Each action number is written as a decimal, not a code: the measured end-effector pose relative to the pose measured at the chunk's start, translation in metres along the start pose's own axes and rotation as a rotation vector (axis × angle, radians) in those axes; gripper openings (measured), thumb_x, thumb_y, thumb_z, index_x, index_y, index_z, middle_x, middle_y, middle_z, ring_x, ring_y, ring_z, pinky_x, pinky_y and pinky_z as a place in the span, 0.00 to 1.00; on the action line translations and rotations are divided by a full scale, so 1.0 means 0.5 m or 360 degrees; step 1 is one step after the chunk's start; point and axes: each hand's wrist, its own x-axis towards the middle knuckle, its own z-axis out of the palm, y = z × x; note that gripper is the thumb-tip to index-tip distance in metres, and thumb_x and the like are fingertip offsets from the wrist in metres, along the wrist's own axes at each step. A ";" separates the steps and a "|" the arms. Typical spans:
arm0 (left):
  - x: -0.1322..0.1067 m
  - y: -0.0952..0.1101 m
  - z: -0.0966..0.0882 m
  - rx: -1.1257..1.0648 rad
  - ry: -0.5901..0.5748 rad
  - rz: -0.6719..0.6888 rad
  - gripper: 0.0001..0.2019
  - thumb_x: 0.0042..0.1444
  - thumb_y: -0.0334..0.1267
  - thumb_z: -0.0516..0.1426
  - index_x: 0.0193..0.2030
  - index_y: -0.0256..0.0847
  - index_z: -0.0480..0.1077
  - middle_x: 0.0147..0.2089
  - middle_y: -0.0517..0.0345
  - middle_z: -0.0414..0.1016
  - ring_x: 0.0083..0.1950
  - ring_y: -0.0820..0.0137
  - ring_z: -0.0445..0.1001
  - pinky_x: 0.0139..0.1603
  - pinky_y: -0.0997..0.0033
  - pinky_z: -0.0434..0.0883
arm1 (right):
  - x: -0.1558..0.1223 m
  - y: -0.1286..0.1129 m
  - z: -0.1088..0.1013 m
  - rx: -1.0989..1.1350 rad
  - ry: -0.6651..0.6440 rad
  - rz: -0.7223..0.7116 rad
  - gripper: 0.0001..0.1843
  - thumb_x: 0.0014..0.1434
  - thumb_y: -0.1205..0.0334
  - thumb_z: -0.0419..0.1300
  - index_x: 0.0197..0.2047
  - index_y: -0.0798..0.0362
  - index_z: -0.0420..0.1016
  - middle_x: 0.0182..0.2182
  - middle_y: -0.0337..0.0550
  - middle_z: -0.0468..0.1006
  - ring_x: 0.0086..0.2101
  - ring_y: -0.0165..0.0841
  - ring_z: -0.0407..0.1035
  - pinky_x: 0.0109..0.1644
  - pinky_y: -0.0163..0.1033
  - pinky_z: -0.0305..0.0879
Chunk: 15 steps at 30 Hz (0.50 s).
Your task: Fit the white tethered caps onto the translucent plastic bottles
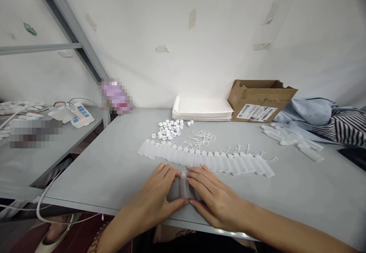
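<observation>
Near the front edge of the table, a small translucent plastic bottle (184,186) lies between my two hands. My left hand (160,192) curves round its left side, fingertips by the neck and thumb by the base. From the right, my right hand (213,194) closes on it the same way, with its fingers partly covering another clear piece beneath. Just beyond my fingers runs a long row of similar bottles (211,161), side by side, several with thin white loops at their necks. Behind the row are a heap of white caps (168,130) and a tangle of white loop straps (203,136).
A stack of white padded envelopes (203,110) and an open cardboard box (260,100) stand against the wall. More loose bottles (297,140) lie at right beside blue and striped cloth (311,114). A white cable (40,207) hangs off the left edge near another table (77,138).
</observation>
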 end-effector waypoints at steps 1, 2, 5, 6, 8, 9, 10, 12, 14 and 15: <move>0.000 -0.001 -0.002 0.0000 -0.0016 -0.0013 0.13 0.52 0.41 0.60 0.43 0.43 0.64 0.43 0.56 0.68 0.47 0.60 0.66 0.47 0.58 0.69 | 0.000 0.000 0.000 -0.0006 0.0004 0.0002 0.19 0.63 0.65 0.52 0.54 0.67 0.67 0.48 0.62 0.75 0.57 0.45 0.63 0.61 0.56 0.60; 0.000 -0.003 -0.004 -0.0003 -0.0033 -0.0022 0.13 0.53 0.41 0.60 0.44 0.43 0.64 0.44 0.55 0.68 0.48 0.60 0.66 0.48 0.58 0.69 | 0.000 0.000 0.000 -0.0014 0.0008 0.0004 0.19 0.63 0.65 0.52 0.54 0.67 0.67 0.49 0.62 0.75 0.57 0.45 0.63 0.61 0.56 0.61; -0.001 -0.007 -0.009 -0.0026 -0.0074 -0.0006 0.15 0.54 0.43 0.59 0.46 0.43 0.64 0.45 0.56 0.68 0.50 0.60 0.64 0.49 0.59 0.68 | 0.001 0.000 -0.004 -0.0039 0.0027 -0.0011 0.19 0.63 0.64 0.52 0.54 0.67 0.66 0.50 0.61 0.74 0.57 0.46 0.63 0.60 0.56 0.61; -0.001 -0.008 -0.010 -0.0034 -0.0088 0.0002 0.15 0.55 0.44 0.59 0.47 0.44 0.64 0.46 0.56 0.67 0.50 0.60 0.64 0.49 0.59 0.68 | 0.001 0.001 -0.006 -0.0038 0.0031 -0.0025 0.19 0.63 0.64 0.52 0.54 0.66 0.66 0.50 0.61 0.74 0.57 0.46 0.63 0.60 0.55 0.62; -0.001 -0.010 -0.012 -0.0047 -0.0110 -0.0002 0.16 0.54 0.44 0.59 0.47 0.44 0.64 0.46 0.56 0.67 0.51 0.60 0.64 0.49 0.59 0.68 | 0.000 0.002 -0.014 -0.0021 0.0050 -0.0067 0.18 0.61 0.65 0.53 0.53 0.66 0.66 0.50 0.61 0.73 0.56 0.45 0.63 0.59 0.54 0.62; -0.002 -0.010 -0.013 -0.0053 -0.0118 -0.0012 0.16 0.54 0.44 0.60 0.47 0.44 0.64 0.47 0.55 0.67 0.51 0.60 0.64 0.49 0.59 0.68 | -0.001 0.004 -0.019 -0.0006 0.0072 -0.0090 0.16 0.60 0.66 0.53 0.51 0.65 0.67 0.48 0.60 0.74 0.53 0.44 0.65 0.57 0.54 0.64; -0.002 -0.010 -0.013 -0.0060 -0.0126 -0.0021 0.17 0.53 0.44 0.60 0.47 0.43 0.64 0.47 0.55 0.67 0.51 0.60 0.64 0.50 0.60 0.68 | -0.002 0.005 -0.024 0.0007 0.0103 -0.0105 0.14 0.59 0.67 0.53 0.48 0.64 0.68 0.44 0.58 0.75 0.49 0.43 0.67 0.54 0.53 0.66; -0.002 -0.010 -0.014 -0.0071 -0.0144 -0.0037 0.17 0.53 0.43 0.60 0.48 0.44 0.64 0.48 0.55 0.66 0.51 0.61 0.64 0.50 0.60 0.67 | -0.005 0.009 -0.031 0.0010 0.0160 -0.0115 0.07 0.58 0.68 0.53 0.39 0.60 0.70 0.34 0.52 0.75 0.38 0.38 0.68 0.44 0.50 0.67; -0.002 -0.008 -0.015 -0.0070 -0.0155 -0.0051 0.17 0.53 0.43 0.60 0.47 0.44 0.63 0.48 0.56 0.65 0.51 0.61 0.63 0.50 0.60 0.67 | -0.007 0.013 -0.035 -0.0026 0.0172 -0.0119 0.05 0.57 0.68 0.52 0.32 0.57 0.68 0.25 0.45 0.71 0.29 0.34 0.63 0.36 0.45 0.63; -0.002 -0.007 -0.016 -0.0064 -0.0161 -0.0059 0.16 0.53 0.43 0.60 0.47 0.44 0.63 0.48 0.56 0.65 0.51 0.61 0.63 0.50 0.60 0.67 | -0.008 0.014 -0.035 -0.0051 0.0161 -0.0128 0.06 0.57 0.68 0.52 0.29 0.56 0.67 0.23 0.42 0.68 0.26 0.32 0.60 0.34 0.44 0.61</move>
